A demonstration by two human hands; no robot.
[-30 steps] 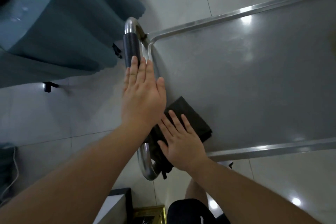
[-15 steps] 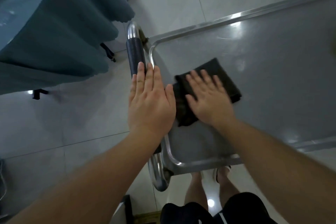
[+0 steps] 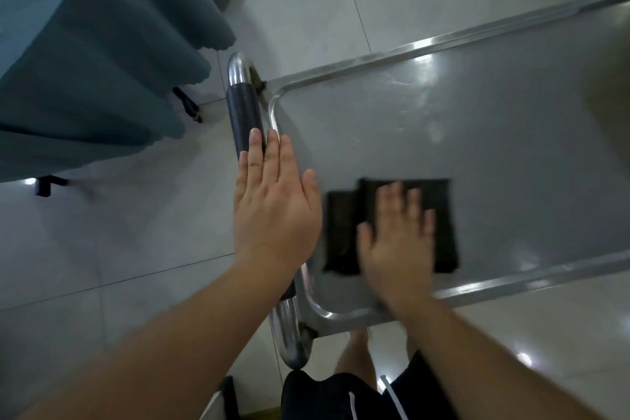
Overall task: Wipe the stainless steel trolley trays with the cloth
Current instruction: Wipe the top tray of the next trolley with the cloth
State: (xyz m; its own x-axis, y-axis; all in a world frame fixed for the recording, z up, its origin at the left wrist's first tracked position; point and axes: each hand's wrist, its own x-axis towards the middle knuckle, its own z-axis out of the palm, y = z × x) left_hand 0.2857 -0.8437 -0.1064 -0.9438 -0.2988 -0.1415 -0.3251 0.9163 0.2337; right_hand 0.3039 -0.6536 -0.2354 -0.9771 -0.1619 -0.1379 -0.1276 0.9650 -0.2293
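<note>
While a teal cloth-draped table [image 3: 85,54] fills the far left above a pale tiled floor [image 3: 102,249], the trolley's handle [image 3: 243,119], a steel bar with a black grip, runs near to far just right of it. On that handle rests the left hand [image 3: 272,208], flat, fingers [image 3: 269,153] straight and together. Right of the handle lies the steel tray [image 3: 477,119], its raised rim shining. At the tray's near left corner a dark folded cloth [image 3: 439,201] lies flat, and the right hand [image 3: 397,242], blurred, presses on it with fingers spread and straight. Bare legs and black shorts [image 3: 341,395] show below.
</note>
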